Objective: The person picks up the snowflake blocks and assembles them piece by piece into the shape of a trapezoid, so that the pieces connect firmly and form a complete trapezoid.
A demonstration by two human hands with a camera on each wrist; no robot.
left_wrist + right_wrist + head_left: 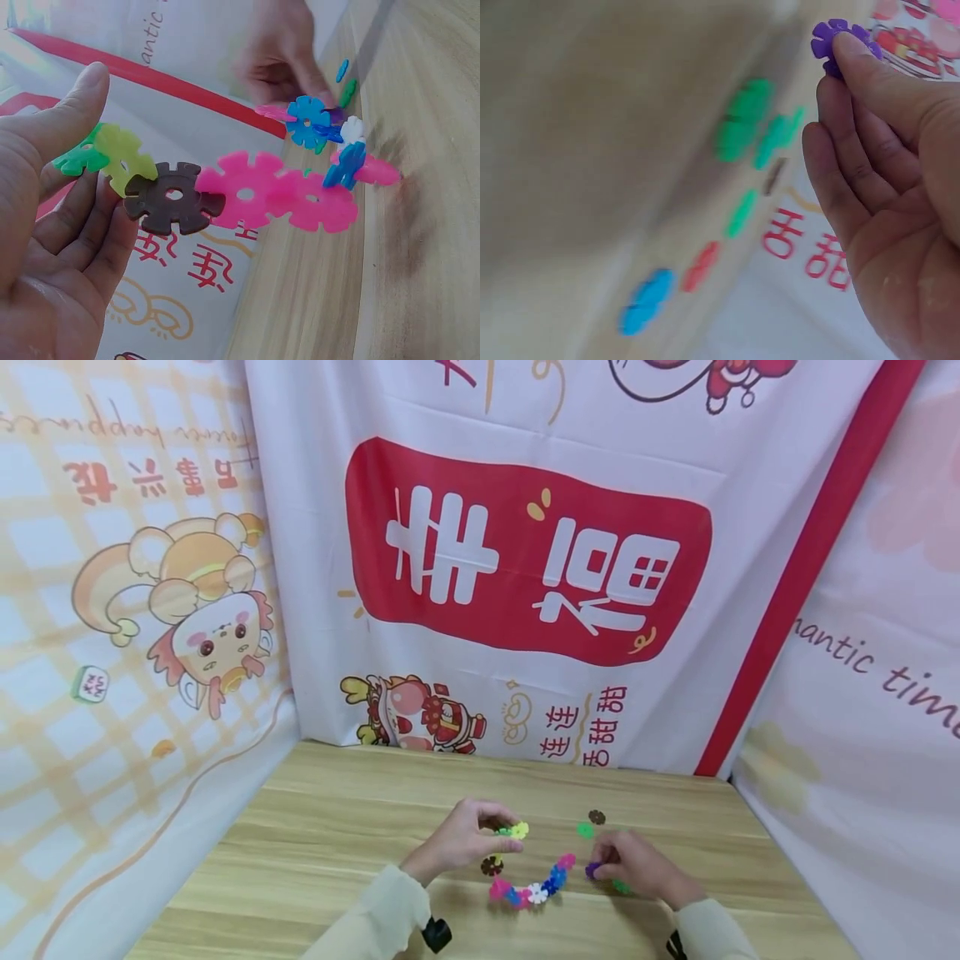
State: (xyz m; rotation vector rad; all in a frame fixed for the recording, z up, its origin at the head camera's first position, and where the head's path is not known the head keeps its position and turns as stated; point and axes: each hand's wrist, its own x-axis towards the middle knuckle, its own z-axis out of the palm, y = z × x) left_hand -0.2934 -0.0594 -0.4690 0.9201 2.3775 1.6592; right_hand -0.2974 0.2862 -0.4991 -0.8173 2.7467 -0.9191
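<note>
Right now, I see through my head camera that the left hand pinches the green disc at one end of a chain of flower-shaped discs, its thumb against the disc and the lower fingers curved behind. From there the chain runs through a yellow disc and a dark brown disc to pink, blue and white ones, curving nearer to me and then right to a pink end disc. I cannot tell whether its low middle touches the wooden worktop.

On the right, my other view shows the right hand pinching a purple disc between thumb and forefinger, the remaining fingers lying side by side, slightly bent. The purple disc is just right of the chain's pink end, apart from it. On the far side of that hand I find a loose brown disc and a loose green disc on the worktop; another green piece lies at its near side. Beyond stands a white cloth with a red panel.
</note>
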